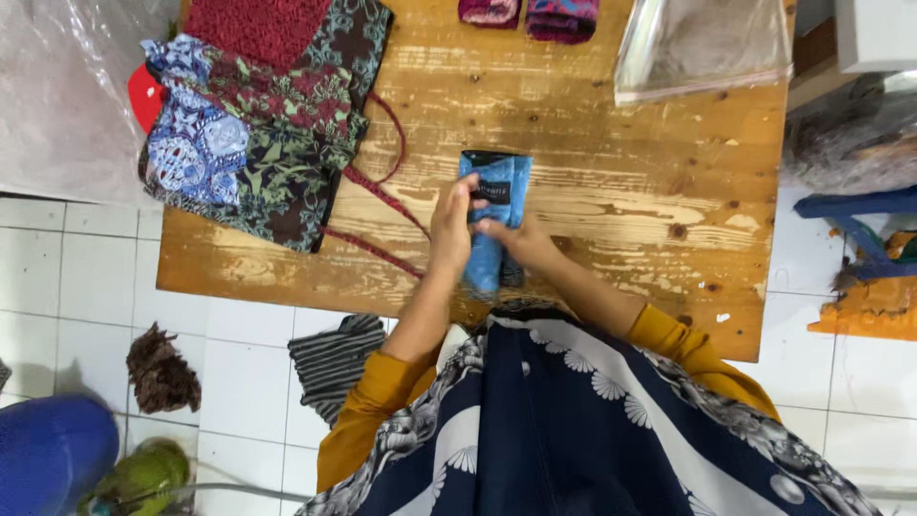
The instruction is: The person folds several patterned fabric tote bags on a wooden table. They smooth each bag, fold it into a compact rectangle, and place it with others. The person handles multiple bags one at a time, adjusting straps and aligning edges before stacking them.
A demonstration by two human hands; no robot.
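From the head camera, looking straight down: I have a folded blue cloth piece (495, 225) lying lengthwise on the wooden table (611, 201), near the edge closest to me, so I can press it flat against the boards while I work it. My left hand (451, 229) is curled over its left edge, thumb and fingers pinching the fabric up near the dark band at the top. My right hand (521, 239) lies across the lower middle, fingers closed down on the cloth to pin it; how tightly it grips I cannot quite tell, since my knuckles cover the contact.

To my left sits a heap of patterned batik cloths (258, 124) with red drawstrings (377, 196) trailing toward my hands, kept near but apart from the piece I hold. Two more folded pieces (530, 14) rest at the far edge, and a clear plastic bag (702, 43) lies at the far right corner, well apart.
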